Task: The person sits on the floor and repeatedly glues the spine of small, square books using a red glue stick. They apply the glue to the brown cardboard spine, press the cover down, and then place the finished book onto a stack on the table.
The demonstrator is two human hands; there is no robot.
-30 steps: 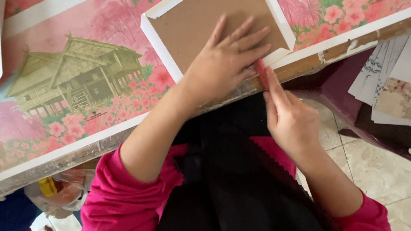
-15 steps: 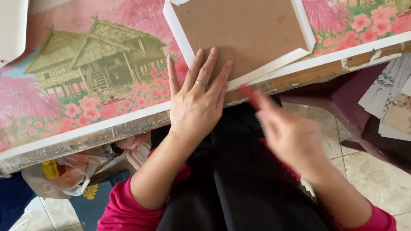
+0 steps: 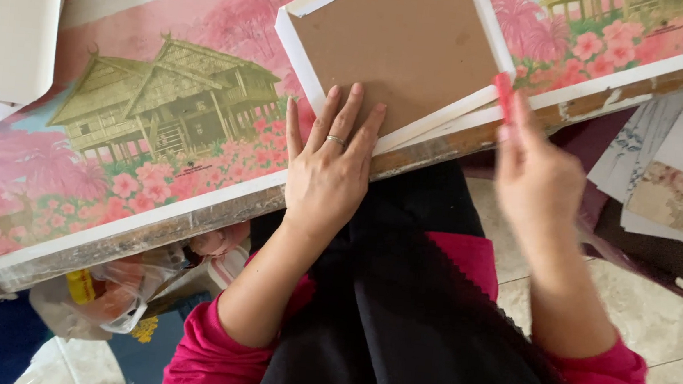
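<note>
At the near table edge, left hand (image 3: 328, 174) pressed flat, fingers spread, gripping nothing, fingertips on the lower border of the brown cardboard panel (image 3: 395, 44) with its white paper margin; just right, right hand (image 3: 534, 172) blurred, pinched around a slim red tool (image 3: 502, 95) touching the white margin at the panel's lower right corner. Beneath both, pink floral table cover (image 3: 158, 126) printed with a golden house; beyond, at far left, white sheets (image 3: 7, 14); off to the right, below table level, loose patterned papers (image 3: 672, 180). Likely risk: panel corner overhanging the edge, so uneven pressure from the red tool could tip or slide it, creasing the white margin
</note>
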